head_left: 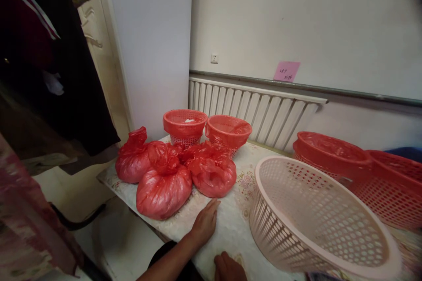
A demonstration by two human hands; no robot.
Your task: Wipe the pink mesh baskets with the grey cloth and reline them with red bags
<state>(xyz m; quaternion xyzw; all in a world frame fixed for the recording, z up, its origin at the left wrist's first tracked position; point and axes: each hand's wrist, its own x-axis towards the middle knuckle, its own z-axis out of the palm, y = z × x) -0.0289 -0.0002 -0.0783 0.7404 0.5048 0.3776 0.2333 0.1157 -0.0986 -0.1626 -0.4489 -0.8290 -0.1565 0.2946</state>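
My left hand (205, 220) lies on the flowered tablecloth (227, 224), fingers stretched out and nothing held. Its tips are close in front of a tied red plastic bag (214, 175). Two more filled red bags stand beside that one: a front bag (165, 191) and a bag further left (132, 162). At the bottom edge, my right hand (230, 268) shows only in part, resting on the cloth with fingers curled in; I see nothing in it. To its right stands a large pale pink plastic basket (277, 224), with no contents visible inside.
Behind the bags are two small baskets lined with red plastic, one left (184, 125) and one right (229, 128). More red-covered baskets (332, 149) stand at the right. A radiator (244, 105) runs along the wall. Dark clothes (75, 96) hang at the left.
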